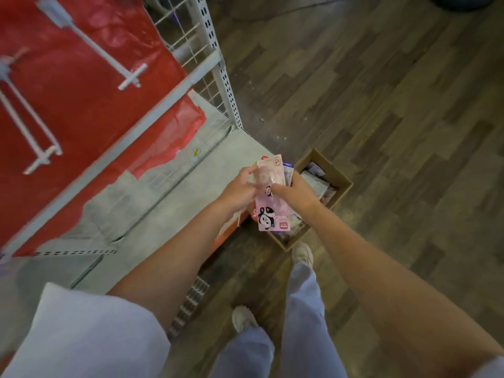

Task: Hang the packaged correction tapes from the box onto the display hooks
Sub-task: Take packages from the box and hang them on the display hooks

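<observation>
Both hands meet over the floor, at about 1 o'clock from the person's feet, and hold between them a small stack of packaged correction tapes (271, 196). The front pack is pink, with a panda drawing at its lower end and a clear blister near its upper end. The left hand (241, 190) has its fingers curled around the left edge of the stack — the thumb lies across the front of the pink pack. The right hand (296, 190) grips the right edge, with the fingers wrapped behind the stack and the thumb pressed on the front.

Just behind the hands, at 2 o'clock from them, an open cardboard box (336, 177) stands on the wooden floor (381, 105), and more packs lie inside it. It is touching the edge of the grey base shelf (152, 203) of the display rack.

At 10 o'clock from the hands, two white display hooks (101, 49) and (26, 120) stick out from a red back panel (81, 105) — both hooks carry nothing. A white wire grid (188, 36) closes the side of the rack, at 11 o'clock.
</observation>
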The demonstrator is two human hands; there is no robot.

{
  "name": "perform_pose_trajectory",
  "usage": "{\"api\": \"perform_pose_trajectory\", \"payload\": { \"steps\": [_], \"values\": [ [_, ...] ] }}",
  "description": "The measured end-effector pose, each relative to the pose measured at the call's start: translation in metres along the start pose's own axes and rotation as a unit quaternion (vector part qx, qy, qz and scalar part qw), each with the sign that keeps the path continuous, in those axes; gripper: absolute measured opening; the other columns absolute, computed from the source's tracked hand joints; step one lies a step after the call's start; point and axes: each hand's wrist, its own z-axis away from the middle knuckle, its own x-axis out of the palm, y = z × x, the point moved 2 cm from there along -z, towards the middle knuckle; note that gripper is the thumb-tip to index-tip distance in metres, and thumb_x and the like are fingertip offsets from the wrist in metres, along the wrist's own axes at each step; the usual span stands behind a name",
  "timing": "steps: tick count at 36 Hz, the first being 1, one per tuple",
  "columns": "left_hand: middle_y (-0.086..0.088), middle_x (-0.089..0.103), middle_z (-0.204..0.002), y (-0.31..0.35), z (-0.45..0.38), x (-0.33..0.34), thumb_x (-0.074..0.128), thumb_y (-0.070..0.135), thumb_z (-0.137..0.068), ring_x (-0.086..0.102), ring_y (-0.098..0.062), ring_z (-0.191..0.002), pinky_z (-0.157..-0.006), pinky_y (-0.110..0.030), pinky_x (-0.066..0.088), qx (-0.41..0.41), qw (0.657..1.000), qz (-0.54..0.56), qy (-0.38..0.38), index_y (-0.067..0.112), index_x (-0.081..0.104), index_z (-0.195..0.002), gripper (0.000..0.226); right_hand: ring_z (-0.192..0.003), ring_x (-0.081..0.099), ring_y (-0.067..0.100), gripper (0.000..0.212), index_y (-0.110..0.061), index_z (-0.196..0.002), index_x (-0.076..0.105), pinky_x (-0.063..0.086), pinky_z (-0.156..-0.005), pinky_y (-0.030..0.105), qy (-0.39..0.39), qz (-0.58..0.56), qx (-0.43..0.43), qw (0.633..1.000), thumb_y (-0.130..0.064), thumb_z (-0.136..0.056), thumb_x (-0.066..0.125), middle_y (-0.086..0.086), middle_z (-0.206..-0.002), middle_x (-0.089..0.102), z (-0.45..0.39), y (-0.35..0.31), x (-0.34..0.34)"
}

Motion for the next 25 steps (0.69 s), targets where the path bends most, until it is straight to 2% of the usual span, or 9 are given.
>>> {"api": "perform_pose_trajectory", "payload": {
  "steps": [3,7,9,13,17,19,21,22,25],
  "values": [
    [-0.01,0.049,-0.119,-0.012,0.039,-0.034,0.046,0.005,-0.094,0.049,-0.021,-0.103,-0.084,-0.031,0.043,0.007,0.999,-0.026,0.03,0.029,0.034,-0.143,0.056,-0.096,0.066,0.024,0.039,-0.022,-0.116,0.054,0.055,-0.084,0.045,-0.012,-0.016,-0.026,0.999,-0.03,-0.079,0.063,0.005,-0.112,0.067,0.024,-0.025,0.024],
    [-0.01,0.041,-0.142,-0.025,0.091,-0.07,0.053,0.012,-0.093,0.048,-0.023,-0.113,-0.079,-0.03,0.041,0.012,0.999,-0.006,0.052,0.033,0.026,-0.146,0.063,-0.093,0.066,0.024,0.015,-0.029,-0.096,0.055,0.054,-0.086,0.043,-0.028,-0.028,-0.077,0.996,-0.019,-0.086,0.059,0.003,-0.099,0.068,0.065,-0.067,0.054],
    [-0.009,0.042,-0.143,-0.027,0.117,-0.086,0.057,0.013,-0.092,0.052,-0.021,-0.109,-0.072,-0.029,0.043,0.019,0.998,0.024,0.056,0.034,0.022,-0.147,0.069,-0.085,0.065,0.018,0.015,-0.03,-0.088,0.055,0.053,-0.079,0.034,-0.042,-0.023,-0.112,0.993,-0.015,-0.087,0.057,-0.003,-0.088,0.066,0.088,-0.088,0.068],
    [-0.016,0.053,-0.133,-0.032,0.154,-0.115,0.064,0.005,-0.085,0.06,-0.03,-0.107,-0.073,-0.035,0.054,0.061,0.992,0.068,0.09,0.032,0.024,-0.145,0.076,-0.07,0.059,0.009,0.015,-0.022,-0.089,0.06,0.045,-0.06,0.023,-0.047,-0.021,-0.16,0.986,-0.008,-0.087,0.056,-0.007,-0.077,0.063,0.125,-0.126,0.083],
    [-0.015,0.056,-0.131,-0.025,0.185,-0.139,0.071,0.006,-0.082,0.059,-0.023,-0.099,-0.065,-0.026,0.044,0.111,0.977,0.126,0.131,0.025,0.02,-0.148,0.086,-0.076,0.055,0.013,0.007,-0.013,-0.095,0.054,0.045,-0.07,0.029,-0.048,-0.049,-0.159,0.985,-0.011,-0.088,0.056,-0.002,-0.082,0.058,0.156,-0.161,0.084],
    [-0.01,0.053,-0.134,-0.021,0.197,-0.148,0.074,0.008,-0.079,0.056,-0.022,-0.103,-0.065,-0.024,0.04,0.125,0.965,0.163,0.161,0.021,0.02,-0.149,0.089,-0.081,0.059,0.018,0.017,-0.011,-0.095,0.055,0.046,-0.08,0.036,-0.059,-0.056,-0.164,0.983,-0.018,-0.081,0.06,0.008,-0.09,0.064,0.17,-0.174,0.086],
    [-0.007,0.056,-0.131,-0.019,0.207,-0.153,0.077,0.011,-0.076,0.058,-0.024,-0.106,-0.069,-0.028,0.041,0.132,0.96,0.189,0.161,0.018,0.034,-0.143,0.08,-0.091,0.065,0.026,0.043,-0.009,-0.11,0.058,0.05,-0.084,0.042,-0.078,-0.052,-0.172,0.981,-0.025,-0.072,0.068,0.014,-0.104,0.068,0.182,-0.184,0.087],
    [-0.006,0.062,-0.125,-0.019,0.211,-0.156,0.078,0.01,-0.075,0.061,-0.023,-0.1,-0.07,-0.031,0.045,0.14,0.958,0.201,0.149,0.016,0.044,-0.136,0.07,-0.092,0.067,0.026,0.047,-0.008,-0.117,0.055,0.054,-0.082,0.041,-0.088,-0.05,-0.18,0.978,-0.024,-0.076,0.071,0.012,-0.105,0.069,0.188,-0.188,0.088],
    [-0.005,0.071,-0.101,-0.016,0.229,-0.161,0.072,0.003,-0.08,0.067,-0.02,-0.084,-0.082,-0.038,0.053,0.176,0.949,0.234,0.12,0.012,0.062,-0.114,0.037,-0.082,0.071,0.022,0.037,-0.006,-0.118,0.059,0.058,-0.066,0.032,-0.113,-0.046,-0.204,0.971,-0.019,-0.086,0.07,0.009,-0.1,0.072,0.2,-0.195,0.091]
  ]
}}
